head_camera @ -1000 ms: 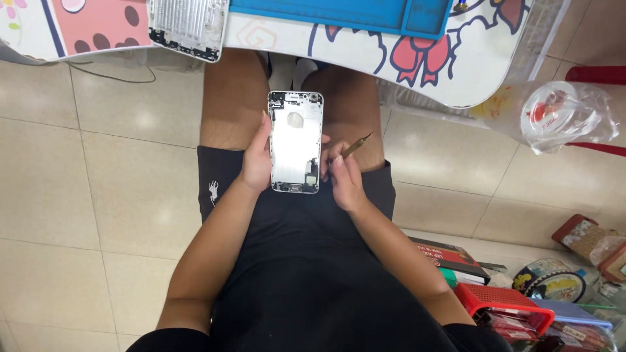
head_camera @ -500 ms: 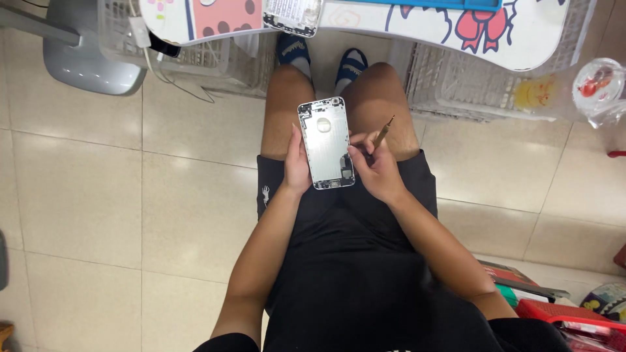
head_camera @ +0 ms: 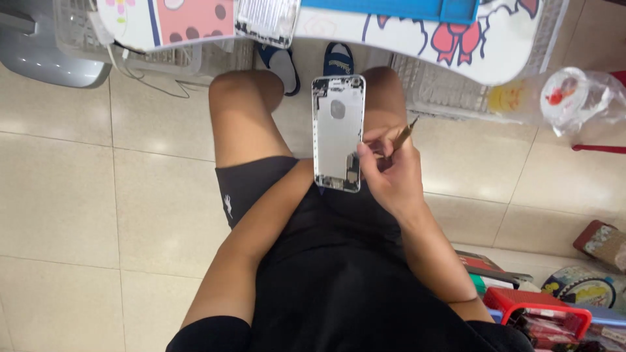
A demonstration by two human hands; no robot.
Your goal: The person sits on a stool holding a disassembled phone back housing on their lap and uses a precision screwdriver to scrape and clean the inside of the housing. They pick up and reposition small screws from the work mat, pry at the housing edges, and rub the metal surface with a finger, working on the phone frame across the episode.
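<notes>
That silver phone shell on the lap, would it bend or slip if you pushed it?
The phone shell looks like thin, rigid metal, so it probably stays stiff. Gutted, it is likely light. Its smooth surface rests on a knee, barely supported by the left hand, so a push from the right hand might slide it off.

Dressed in a black short-sleeved shirt (head_camera: 352,287) and black shorts (head_camera: 261,189) with a small white emblem (head_camera: 227,205) on the hem at 9 o'clock. Bare forearms and knees. Blue slippers (head_camera: 339,60) over pale socks at 12 o'clock.
</notes>
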